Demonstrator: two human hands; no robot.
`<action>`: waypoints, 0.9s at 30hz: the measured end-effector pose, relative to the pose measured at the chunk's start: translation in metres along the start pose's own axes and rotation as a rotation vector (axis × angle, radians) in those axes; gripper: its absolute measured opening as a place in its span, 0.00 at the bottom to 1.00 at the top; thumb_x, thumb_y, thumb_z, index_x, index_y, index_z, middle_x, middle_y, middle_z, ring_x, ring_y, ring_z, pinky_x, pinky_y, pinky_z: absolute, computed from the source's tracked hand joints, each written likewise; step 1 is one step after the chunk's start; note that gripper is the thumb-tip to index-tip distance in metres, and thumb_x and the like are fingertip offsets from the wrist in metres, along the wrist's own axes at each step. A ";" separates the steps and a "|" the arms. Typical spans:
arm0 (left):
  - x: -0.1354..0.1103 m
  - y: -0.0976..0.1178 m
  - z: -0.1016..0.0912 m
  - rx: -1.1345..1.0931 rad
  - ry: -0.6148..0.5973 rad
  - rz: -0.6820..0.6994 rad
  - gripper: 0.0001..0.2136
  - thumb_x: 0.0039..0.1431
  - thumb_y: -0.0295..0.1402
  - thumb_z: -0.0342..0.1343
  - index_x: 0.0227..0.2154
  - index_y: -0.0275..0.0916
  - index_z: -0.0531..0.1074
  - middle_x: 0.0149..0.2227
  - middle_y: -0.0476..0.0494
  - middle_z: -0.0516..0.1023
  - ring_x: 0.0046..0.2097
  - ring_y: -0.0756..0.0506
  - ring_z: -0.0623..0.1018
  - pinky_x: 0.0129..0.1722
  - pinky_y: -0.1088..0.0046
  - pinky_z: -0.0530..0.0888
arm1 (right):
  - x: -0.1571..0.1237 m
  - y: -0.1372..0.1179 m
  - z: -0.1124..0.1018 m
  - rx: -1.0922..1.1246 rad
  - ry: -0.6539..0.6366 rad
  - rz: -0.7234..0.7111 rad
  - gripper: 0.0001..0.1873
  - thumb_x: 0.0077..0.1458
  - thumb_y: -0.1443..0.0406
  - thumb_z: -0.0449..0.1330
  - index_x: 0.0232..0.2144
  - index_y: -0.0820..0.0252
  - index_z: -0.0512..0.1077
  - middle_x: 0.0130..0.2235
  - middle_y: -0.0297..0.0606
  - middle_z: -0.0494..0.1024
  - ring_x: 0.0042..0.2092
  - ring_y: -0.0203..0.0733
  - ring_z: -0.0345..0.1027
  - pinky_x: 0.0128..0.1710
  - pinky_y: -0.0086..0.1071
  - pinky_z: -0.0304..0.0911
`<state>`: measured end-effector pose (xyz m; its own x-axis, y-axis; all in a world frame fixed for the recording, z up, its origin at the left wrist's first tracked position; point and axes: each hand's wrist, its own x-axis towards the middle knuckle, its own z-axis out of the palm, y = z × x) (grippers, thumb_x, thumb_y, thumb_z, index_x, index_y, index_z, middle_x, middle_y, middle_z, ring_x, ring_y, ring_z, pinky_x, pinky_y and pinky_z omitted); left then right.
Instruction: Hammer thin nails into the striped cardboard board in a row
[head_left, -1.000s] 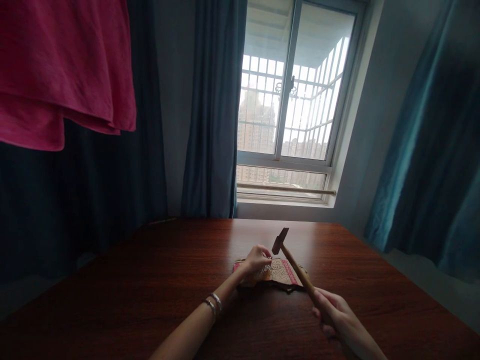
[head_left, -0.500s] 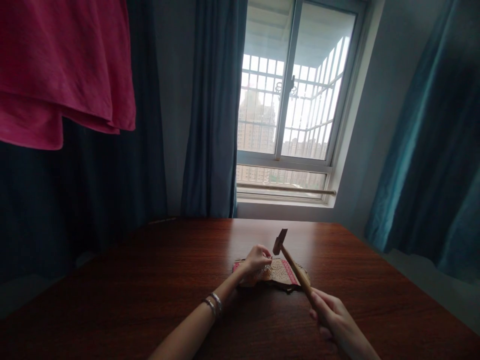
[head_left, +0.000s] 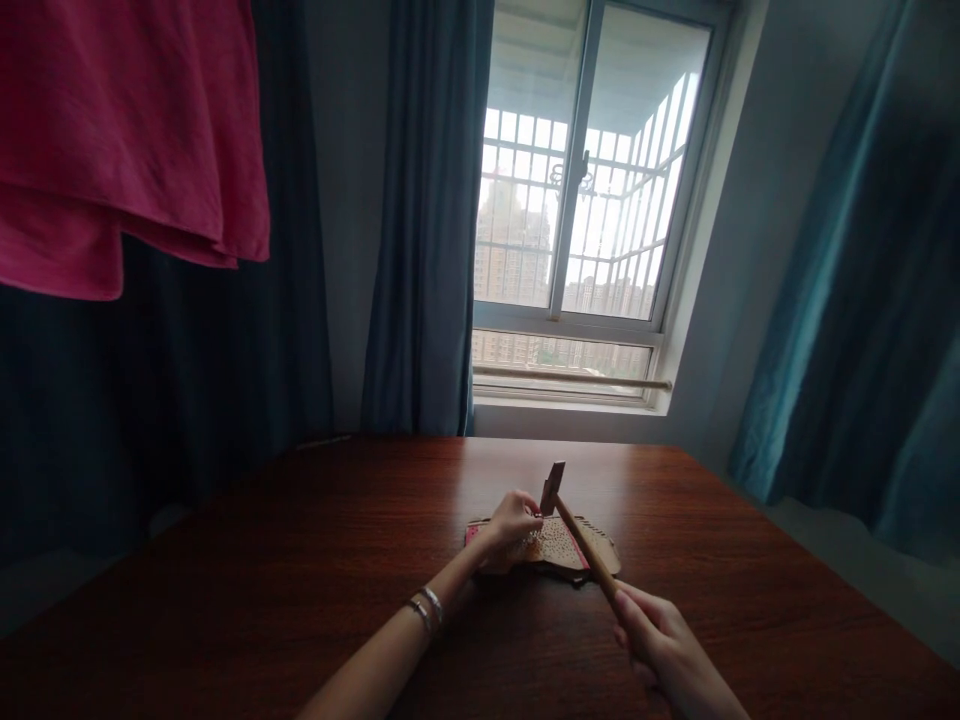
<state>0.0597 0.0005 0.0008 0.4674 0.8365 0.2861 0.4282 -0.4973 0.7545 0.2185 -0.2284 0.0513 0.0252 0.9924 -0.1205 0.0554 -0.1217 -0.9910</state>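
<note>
A flat brown piece with a dotted pattern and pink edge bands lies on the dark wooden table. My left hand rests on its left part, fingers pinched together on something too small to make out. My right hand grips the wooden handle of a small hammer. The hammer's dark head hovers just above the piece, right beside my left fingertips. Two bracelets sit on my left wrist.
A window with a metal grille lies beyond the table's far edge, flanked by blue curtains. A red cloth hangs at the upper left. Another teal curtain hangs at the right.
The hammer head has come down and to the left, closer to my left fingertips. My right hand has shifted slightly left. My left hand stays in place.
</note>
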 end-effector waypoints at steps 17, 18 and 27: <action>0.006 -0.009 0.003 0.052 -0.046 0.006 0.13 0.41 0.34 0.56 0.29 0.30 0.77 0.28 0.42 0.77 0.30 0.47 0.73 0.29 0.76 0.66 | -0.003 -0.013 -0.007 -0.071 0.010 0.037 0.22 0.49 0.47 0.52 0.32 0.61 0.65 0.22 0.26 0.61 0.15 0.22 0.48 0.11 0.18 0.40; 0.006 -0.008 0.002 0.049 -0.045 0.006 0.14 0.41 0.34 0.56 0.29 0.30 0.77 0.28 0.42 0.77 0.30 0.47 0.73 0.29 0.76 0.66 | -0.003 -0.014 -0.008 -0.070 0.013 0.034 0.23 0.49 0.47 0.51 0.32 0.60 0.65 0.22 0.26 0.60 0.15 0.22 0.47 0.10 0.18 0.40; 0.002 0.001 -0.003 0.040 -0.067 -0.016 0.13 0.41 0.31 0.55 0.29 0.30 0.77 0.27 0.43 0.77 0.29 0.48 0.73 0.27 0.77 0.66 | -0.003 -0.012 -0.004 -0.028 0.011 0.047 0.23 0.48 0.46 0.52 0.33 0.60 0.64 0.22 0.26 0.60 0.15 0.22 0.45 0.09 0.18 0.41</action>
<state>0.0589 0.0022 0.0038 0.5106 0.8278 0.2324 0.4662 -0.4936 0.7341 0.2216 -0.2295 0.0639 0.0396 0.9853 -0.1664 0.0819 -0.1692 -0.9822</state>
